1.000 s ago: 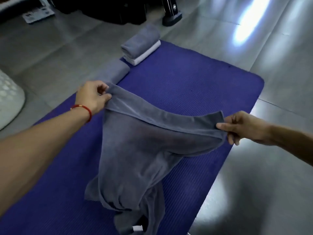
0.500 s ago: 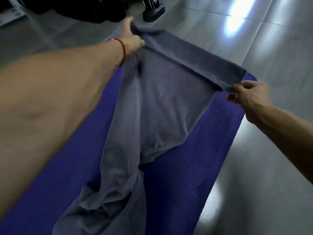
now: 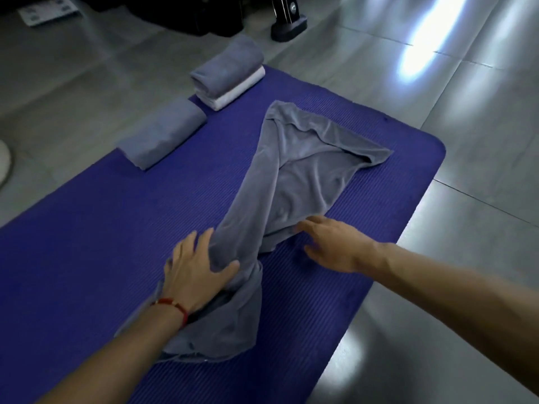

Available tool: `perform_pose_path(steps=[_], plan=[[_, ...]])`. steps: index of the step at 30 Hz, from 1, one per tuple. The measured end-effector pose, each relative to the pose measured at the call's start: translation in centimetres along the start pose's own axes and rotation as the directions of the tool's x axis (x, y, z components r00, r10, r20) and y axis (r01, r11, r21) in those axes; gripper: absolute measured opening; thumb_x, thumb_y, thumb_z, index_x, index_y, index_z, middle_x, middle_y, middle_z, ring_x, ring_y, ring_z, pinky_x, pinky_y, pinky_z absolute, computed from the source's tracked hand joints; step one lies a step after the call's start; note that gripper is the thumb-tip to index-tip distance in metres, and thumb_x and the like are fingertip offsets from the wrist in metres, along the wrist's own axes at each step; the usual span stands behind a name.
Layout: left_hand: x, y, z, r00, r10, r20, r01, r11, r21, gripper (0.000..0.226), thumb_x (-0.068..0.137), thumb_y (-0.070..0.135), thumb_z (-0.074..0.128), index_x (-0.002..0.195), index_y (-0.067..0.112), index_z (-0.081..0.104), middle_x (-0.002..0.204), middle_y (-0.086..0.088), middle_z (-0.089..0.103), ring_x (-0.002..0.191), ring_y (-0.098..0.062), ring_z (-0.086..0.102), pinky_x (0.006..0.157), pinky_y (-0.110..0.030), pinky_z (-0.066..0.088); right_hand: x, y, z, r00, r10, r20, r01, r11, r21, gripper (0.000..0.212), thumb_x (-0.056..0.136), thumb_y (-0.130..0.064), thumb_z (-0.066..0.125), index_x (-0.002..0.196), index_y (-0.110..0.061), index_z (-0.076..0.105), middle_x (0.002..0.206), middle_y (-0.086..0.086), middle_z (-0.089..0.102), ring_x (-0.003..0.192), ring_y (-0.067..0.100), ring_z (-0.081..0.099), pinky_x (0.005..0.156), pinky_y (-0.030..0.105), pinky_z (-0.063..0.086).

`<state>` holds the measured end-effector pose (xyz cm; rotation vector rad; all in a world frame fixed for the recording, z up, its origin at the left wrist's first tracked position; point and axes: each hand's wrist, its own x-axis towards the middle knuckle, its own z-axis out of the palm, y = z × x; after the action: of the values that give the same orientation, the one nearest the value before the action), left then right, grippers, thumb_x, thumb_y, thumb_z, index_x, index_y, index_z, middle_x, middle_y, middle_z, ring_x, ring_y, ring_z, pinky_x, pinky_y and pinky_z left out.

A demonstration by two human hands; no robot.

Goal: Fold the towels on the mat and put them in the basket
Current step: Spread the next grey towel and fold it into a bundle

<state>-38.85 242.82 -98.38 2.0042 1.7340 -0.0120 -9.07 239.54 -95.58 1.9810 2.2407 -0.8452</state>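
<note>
A grey towel (image 3: 294,182) is laid crumpled and twisted along the purple mat (image 3: 116,228), its far end spread wider, its near end bunched. The left hand (image 3: 194,269) is pressed on the bunched near part with fingers spread, the thumb hooked over a fold; a red cord bracelet (image 3: 175,306) is worn at that wrist. The right hand (image 3: 332,246) is held open, fingers straight, at the towel's right edge; contact cannot be told. At the far left edge of the mat a folded grey towel (image 3: 163,135) is seen, and just beyond it a grey folded towel stacked on a white one (image 3: 230,74). A white rounded object (image 3: 4,161) is cut off at the left edge. A black stand foot (image 3: 288,24) rests on the grey tiled floor (image 3: 466,258) beyond the mat.
</note>
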Motion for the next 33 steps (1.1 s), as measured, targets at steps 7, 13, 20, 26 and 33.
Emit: perform_pose_path(steps=[7, 13, 20, 26, 33], plan=[[-6.3, -5.2, 0.9, 0.994, -0.059, 0.088, 0.053, 0.996, 0.07, 0.071, 0.072, 0.091, 0.048, 0.114, 0.035, 0.053, 0.1, 0.015, 0.06, 0.102, -0.016, 0.057, 0.086, -0.039, 0.051, 1.6, -8.1, 2.2, 0.933, -0.249, 0.259, 0.303, 0.933, -0.196, 0.086, 0.097, -0.015, 0.059, 0.161, -0.046, 0.01, 0.171, 0.007, -0.006, 0.149, 0.037, 0.032, 0.111, 0.049, 0.045], [-10.9, -6.4, -0.5, 0.979, -0.202, -0.032, 0.193, 0.965, -0.179, 0.008, 0.096, 0.033, 0.062, 0.094, 0.027, 0.057, 0.079, 0.012, 0.064, 0.072, -0.007, 0.06, 0.074, -0.037, 0.055, 2.2, -11.3, 4.5, 0.897, -0.376, 0.231, 0.433, 0.852, -0.296, 0.059, 0.098, -0.021, 0.059, 0.153, -0.024, 0.038, 0.147, 0.009, 0.041, 0.126, 0.033, 0.051, 0.105, 0.049, 0.048], [-8.6, -9.8, -7.2, 0.922, -0.285, -0.263, 0.232, 0.949, -0.214, 0.025, 0.089, 0.04, 0.069, 0.09, 0.025, 0.05, 0.082, -0.001, 0.065, 0.081, -0.029, 0.061, 0.077, -0.044, 0.05, 1.1, -11.0, 2.1, 0.879, -0.468, -0.085, 0.449, 0.876, -0.176, 0.051, 0.098, -0.014, 0.057, 0.146, -0.025, 0.044, 0.139, 0.001, 0.045, 0.11, 0.027, 0.062, 0.086, 0.04, 0.055], [-4.2, -16.4, -11.5, 0.736, -0.405, -0.543, 0.381, 0.91, -0.163, 0.031, 0.093, 0.015, 0.064, 0.123, 0.014, 0.055, 0.124, -0.021, 0.053, 0.113, -0.044, 0.053, 0.09, -0.057, 0.047, -0.1, -9.5, 1.9, 0.92, -0.386, 0.065, 0.39, 0.892, -0.229, 0.054, 0.101, -0.031, 0.056, 0.152, -0.029, 0.039, 0.149, -0.006, 0.034, 0.122, 0.021, 0.058, 0.098, 0.037, 0.051], [-11.9, -15.0, 0.8, 0.949, -0.161, -0.271, 0.159, 0.987, -0.029, 0.054, 0.09, 0.062, 0.055, 0.125, 0.021, 0.057, 0.124, 0.0, 0.053, 0.111, -0.025, 0.055, 0.089, -0.05, 0.052, -0.9, -10.0, 3.3, 0.883, -0.382, 0.274, 0.456, 0.837, -0.303, 0.057, 0.105, -0.033, 0.05, 0.158, -0.033, 0.029, 0.16, -0.006, 0.026, 0.14, 0.019, 0.044, 0.106, 0.035, 0.047]])
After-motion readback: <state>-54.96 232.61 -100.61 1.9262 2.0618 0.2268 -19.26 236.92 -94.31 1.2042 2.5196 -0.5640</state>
